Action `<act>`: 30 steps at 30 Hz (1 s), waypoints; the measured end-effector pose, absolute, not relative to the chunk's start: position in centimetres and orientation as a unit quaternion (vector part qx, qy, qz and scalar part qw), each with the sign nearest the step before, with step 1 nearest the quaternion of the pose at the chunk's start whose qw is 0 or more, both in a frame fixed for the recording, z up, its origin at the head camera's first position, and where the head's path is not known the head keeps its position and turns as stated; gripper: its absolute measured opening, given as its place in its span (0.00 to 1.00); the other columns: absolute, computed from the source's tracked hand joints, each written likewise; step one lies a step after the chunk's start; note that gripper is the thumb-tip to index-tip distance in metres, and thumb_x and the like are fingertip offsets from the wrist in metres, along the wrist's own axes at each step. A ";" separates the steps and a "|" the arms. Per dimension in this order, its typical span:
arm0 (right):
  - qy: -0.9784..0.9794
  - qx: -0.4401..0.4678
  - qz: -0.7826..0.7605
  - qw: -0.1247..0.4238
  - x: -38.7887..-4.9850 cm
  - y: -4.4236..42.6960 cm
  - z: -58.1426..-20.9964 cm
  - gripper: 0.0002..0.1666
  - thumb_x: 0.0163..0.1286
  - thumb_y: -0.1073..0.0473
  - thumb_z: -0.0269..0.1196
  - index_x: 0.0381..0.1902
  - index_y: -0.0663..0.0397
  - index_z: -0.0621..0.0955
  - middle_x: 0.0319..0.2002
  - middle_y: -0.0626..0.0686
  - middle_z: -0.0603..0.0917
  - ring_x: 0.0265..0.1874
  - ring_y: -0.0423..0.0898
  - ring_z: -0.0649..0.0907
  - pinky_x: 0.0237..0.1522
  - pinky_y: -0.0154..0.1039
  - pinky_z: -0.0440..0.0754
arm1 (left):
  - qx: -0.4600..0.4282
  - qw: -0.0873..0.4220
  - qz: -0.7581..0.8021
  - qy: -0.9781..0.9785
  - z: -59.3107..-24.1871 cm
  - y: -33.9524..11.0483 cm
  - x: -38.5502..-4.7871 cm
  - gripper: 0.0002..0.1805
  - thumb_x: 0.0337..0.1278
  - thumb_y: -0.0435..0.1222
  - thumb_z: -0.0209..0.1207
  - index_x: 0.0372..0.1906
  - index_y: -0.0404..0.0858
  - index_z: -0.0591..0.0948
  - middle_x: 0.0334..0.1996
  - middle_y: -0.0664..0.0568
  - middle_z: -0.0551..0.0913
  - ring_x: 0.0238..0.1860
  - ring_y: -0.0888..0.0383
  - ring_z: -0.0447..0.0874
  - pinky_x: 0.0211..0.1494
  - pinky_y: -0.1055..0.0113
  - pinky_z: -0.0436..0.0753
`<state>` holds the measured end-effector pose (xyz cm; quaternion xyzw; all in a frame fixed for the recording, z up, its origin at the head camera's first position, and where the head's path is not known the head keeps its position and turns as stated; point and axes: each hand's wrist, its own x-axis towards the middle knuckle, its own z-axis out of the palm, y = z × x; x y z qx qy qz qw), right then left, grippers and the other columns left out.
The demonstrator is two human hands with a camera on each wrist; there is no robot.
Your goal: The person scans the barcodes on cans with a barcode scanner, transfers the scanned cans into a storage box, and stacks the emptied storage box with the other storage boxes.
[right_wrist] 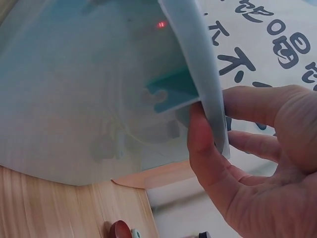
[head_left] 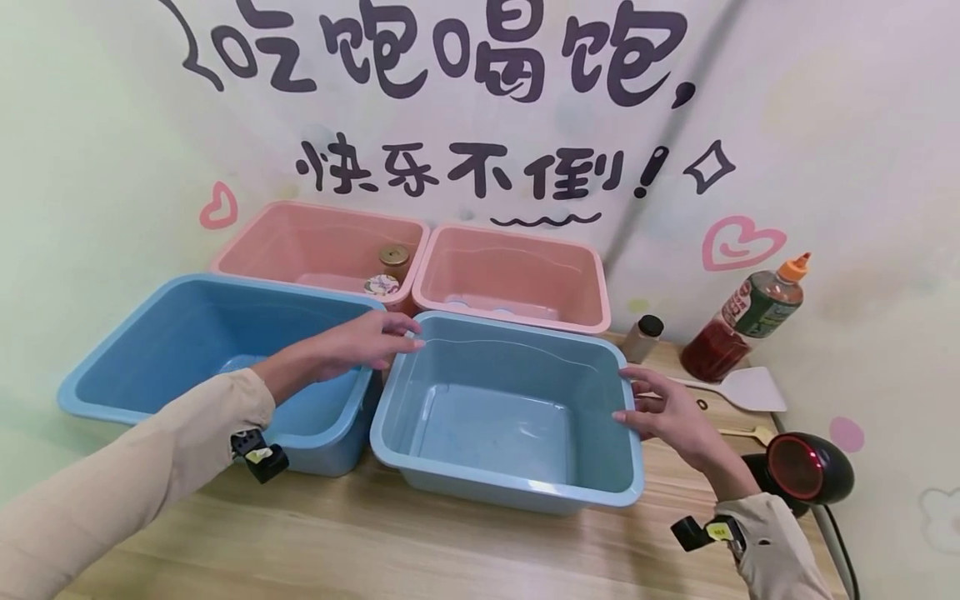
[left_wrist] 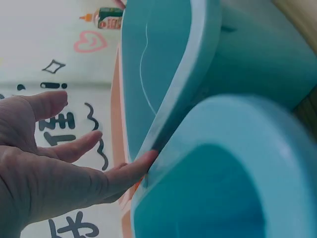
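A light blue plastic bin (head_left: 495, 417) stands on the wooden table, and no objects show inside it. My right hand (head_left: 671, 417) pinches its right rim; the right wrist view shows the rim (right_wrist: 200, 64) between the thumb and fingers. At its far left corner is my left hand (head_left: 363, 340), fingers extended and thumb apart. In the left wrist view, a fingertip (left_wrist: 148, 159) touches where the two blue rims meet. The left forearm crosses over a deeper blue bin (head_left: 352, 437), partly hiding its inside.
Behind stand two pink bins, the left one (head_left: 315, 225) holding a gold-lidded container (head_left: 393, 257) and the right one (head_left: 517, 275). On the right are a sauce bottle (head_left: 742, 321), a black-capped jar (head_left: 642, 337), a white spatula (head_left: 750, 389) and a black device (head_left: 810, 471). Walls border the table.
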<state>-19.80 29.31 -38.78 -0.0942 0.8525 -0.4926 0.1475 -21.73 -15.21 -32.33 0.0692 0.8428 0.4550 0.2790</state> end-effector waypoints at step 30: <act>0.856 -0.083 -0.493 0.132 -19.5 30.3 -38.9 0.41 0.65 0.61 0.69 0.72 0.63 0.65 0.60 0.76 0.75 0.48 0.57 0.86 0.37 0.47 0.90 | 0.034 0.284 0.369 0.884 -34.7 -12.6 -21.2 0.41 0.59 0.26 0.63 0.76 0.38 0.60 0.68 0.33 0.67 0.57 0.39 0.76 0.48 0.51 0.88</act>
